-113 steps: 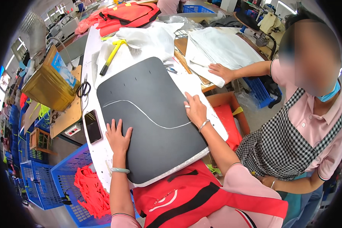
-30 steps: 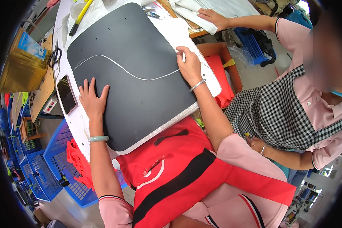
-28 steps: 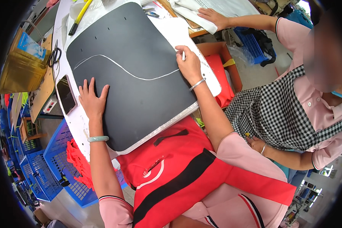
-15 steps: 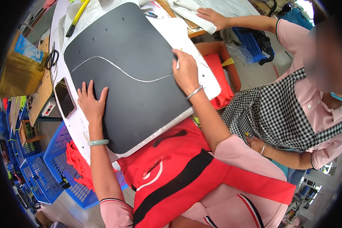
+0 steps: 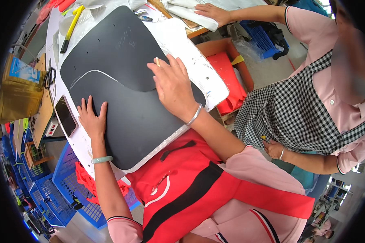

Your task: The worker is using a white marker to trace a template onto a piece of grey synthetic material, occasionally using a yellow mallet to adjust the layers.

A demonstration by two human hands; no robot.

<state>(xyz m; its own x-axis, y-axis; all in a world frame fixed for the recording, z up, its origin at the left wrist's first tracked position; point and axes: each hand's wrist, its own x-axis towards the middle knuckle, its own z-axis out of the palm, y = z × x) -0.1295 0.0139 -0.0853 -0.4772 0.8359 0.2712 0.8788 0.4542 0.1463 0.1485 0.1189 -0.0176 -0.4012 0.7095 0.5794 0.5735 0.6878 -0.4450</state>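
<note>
Black sheet material (image 5: 150, 121) lies on the white work board, with an S-shaped line crossing it. A thin white strip (image 5: 94, 71) shows along the line's left part; farther right the line is a dark edge running under my right hand. My left hand (image 5: 92, 121) rests flat on the lower left of the sheet, fingers spread. Over the sheet's right side, my right hand (image 5: 173, 86) is closed around a thin pale stick (image 5: 157, 62); only its tip shows above the fingers. Faint pale marks (image 5: 125, 38) are on the upper part.
A yellow-and-black cutter (image 5: 72, 29) lies at the far left, above a phone (image 5: 66, 116) and black scissors (image 5: 50, 77). At right, a person in a checked apron (image 5: 288, 109) rests a hand (image 5: 215, 14) on white sheeting. Red pieces (image 5: 227, 79) fill a box; blue baskets (image 5: 75, 186) stand lower left.
My right hand has moved left and inward from the sheet's right edge. The white strip's right part no longer shows. The sheet and my left hand appear slightly lower left.
</note>
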